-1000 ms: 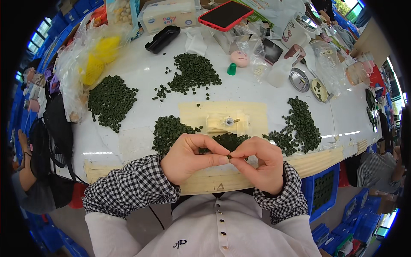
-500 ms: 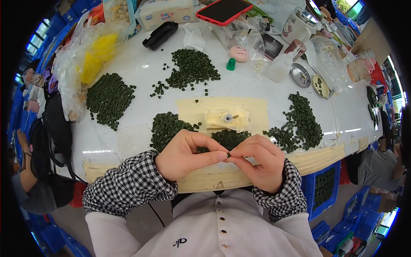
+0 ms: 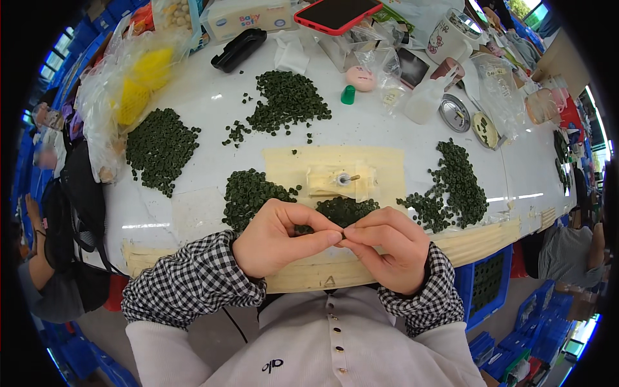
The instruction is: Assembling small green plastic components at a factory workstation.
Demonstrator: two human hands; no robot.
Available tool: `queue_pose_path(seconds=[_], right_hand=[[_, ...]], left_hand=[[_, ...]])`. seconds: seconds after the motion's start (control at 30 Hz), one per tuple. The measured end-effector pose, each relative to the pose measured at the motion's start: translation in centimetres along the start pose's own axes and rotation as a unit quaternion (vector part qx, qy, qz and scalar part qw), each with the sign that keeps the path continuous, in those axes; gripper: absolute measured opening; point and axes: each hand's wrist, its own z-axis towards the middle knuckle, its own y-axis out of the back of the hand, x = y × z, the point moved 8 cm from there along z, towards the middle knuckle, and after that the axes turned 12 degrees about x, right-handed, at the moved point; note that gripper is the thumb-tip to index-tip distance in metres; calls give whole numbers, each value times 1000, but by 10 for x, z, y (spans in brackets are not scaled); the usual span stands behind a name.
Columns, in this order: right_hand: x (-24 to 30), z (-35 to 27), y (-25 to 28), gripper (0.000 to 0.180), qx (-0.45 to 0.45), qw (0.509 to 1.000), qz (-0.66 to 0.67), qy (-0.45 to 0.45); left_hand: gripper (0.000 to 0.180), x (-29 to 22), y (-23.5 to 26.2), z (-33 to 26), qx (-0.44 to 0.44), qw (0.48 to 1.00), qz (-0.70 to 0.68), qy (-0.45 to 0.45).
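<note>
My left hand [image 3: 278, 238] and my right hand [image 3: 389, 246] meet at the fingertips above the table's near edge. Both pinch one tiny dark green piece [image 3: 343, 235], mostly hidden by the fingers. Just beyond them lies a low heap of small dark green ring-like parts [image 3: 348, 209], partly covered by my hands. Left of it, another dark green heap [image 3: 253, 197] reaches up to my left hand. Behind the middle heap stands a small taped fixture [image 3: 343, 179] with a pale round post and a brownish pin, fixed on yellow tape.
More green heaps lie at the left [image 3: 162, 151], back [image 3: 289, 103] and right [image 3: 454, 187]. Along the back are a red-edged phone [image 3: 336, 13], a black case [image 3: 239, 51], a green cap [image 3: 348, 95] and a white mug [image 3: 449, 40]. A blue crate [image 3: 485, 284] stands below right.
My hands stay pinched together, with only slight finger movement around the small piece. The view has shifted a little.
</note>
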Motion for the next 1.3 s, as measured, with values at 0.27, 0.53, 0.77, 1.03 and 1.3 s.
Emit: queue_pose_path(seconds=[0.27, 0.53, 0.77, 1.03, 1.3], right_hand=[[0, 0, 0, 18, 4, 1000, -1, -9], [1, 0, -1, 17, -24, 999, -30, -9], [-12, -1, -2, 15, 3, 993, 98, -62], [-15, -2, -7, 14, 22, 988, 129, -80], [-13, 0, 2, 13, -9, 989, 104, -101]], left_hand=[[12, 2, 1, -1, -24, 1000, 19, -2], [12, 1, 0, -2, -44, 999, 17, -24], [13, 2, 0, -4, -49, 998, 23, -35], [11, -1, -1, -6, -60, 994, 77, -57], [13, 4, 2, -4, -69, 997, -18, -40]])
